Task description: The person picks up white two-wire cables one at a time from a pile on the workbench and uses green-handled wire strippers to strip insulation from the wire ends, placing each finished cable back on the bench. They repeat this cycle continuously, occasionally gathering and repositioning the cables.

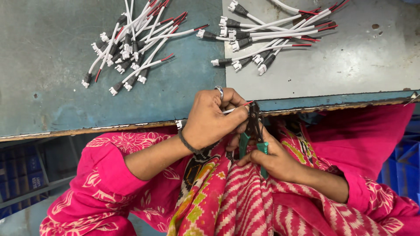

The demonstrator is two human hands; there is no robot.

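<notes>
One white wire (228, 111) is held sideways by the left hand (210, 120), its red tip fed into green-handled pliers (253, 131) gripped upright by the right hand (273, 159).

Two cable piles (131, 43) (271, 35) on table (43, 87) — hands (236, 131) below edge.

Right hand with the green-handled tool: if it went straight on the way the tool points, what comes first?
The white cable in the left hand, already at the tool's tip; beyond, the table edge.
</notes>
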